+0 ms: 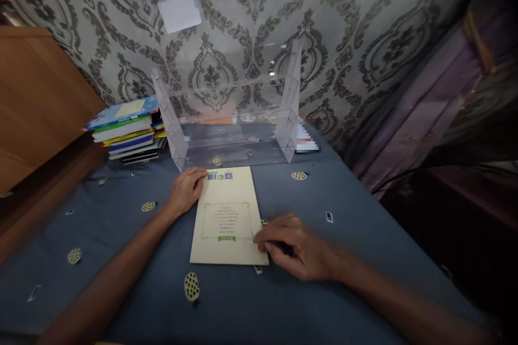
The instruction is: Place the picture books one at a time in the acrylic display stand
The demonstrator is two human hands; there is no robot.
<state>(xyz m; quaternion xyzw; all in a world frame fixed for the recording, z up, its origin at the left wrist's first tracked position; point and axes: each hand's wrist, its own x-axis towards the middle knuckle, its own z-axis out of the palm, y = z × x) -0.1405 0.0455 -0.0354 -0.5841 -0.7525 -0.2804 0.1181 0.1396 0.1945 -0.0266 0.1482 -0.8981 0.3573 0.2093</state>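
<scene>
A thin cream book (227, 215) lies flat, back cover up, on the blue patterned tablecloth (348, 237). My left hand (185, 190) rests on its upper left corner, fingers curled over the edge. At the book's lower right edge, my right hand (297, 245) has its fingertips pressed against it. Just behind the book stands a clear acrylic rack (230, 113), with nothing visible inside.
A stack of colourful books (127, 130) sits at the back left, beside a wooden cabinet (36, 102). A white note (179, 11) is stuck on the patterned wall. Dark curtains hang at the right, past the table edge.
</scene>
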